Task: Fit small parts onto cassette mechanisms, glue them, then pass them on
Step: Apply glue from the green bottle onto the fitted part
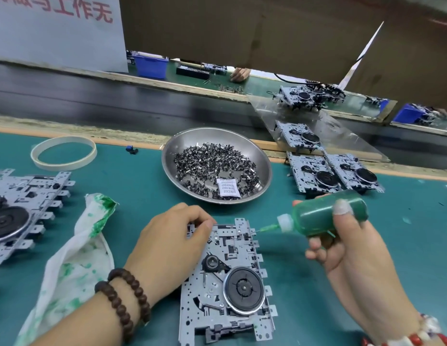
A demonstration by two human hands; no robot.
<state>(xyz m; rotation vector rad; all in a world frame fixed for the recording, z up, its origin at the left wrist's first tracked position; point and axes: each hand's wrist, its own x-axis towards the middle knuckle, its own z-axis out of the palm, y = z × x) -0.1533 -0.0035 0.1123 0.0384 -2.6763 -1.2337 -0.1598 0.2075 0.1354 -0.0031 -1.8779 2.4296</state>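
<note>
Lying flat on the green counter (317, 308), the cassette mechanism (227, 283) runs its long axis away from the person, flywheel end nearer them. The left hand (172, 243) has its grip curled on the mechanism's far left corner. The right hand (342, 240) wraps its grip round a green glue bottle (327, 216), held nearly level, nozzle pointing left at the mechanism's far right edge. Beyond both grips sits a metal bowl (263, 161) of small parts (212, 166).

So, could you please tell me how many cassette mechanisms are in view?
At least 6: one under the hands, one far left, two right of the bowl, two on the clear ramp; more possibly hidden.
</note>
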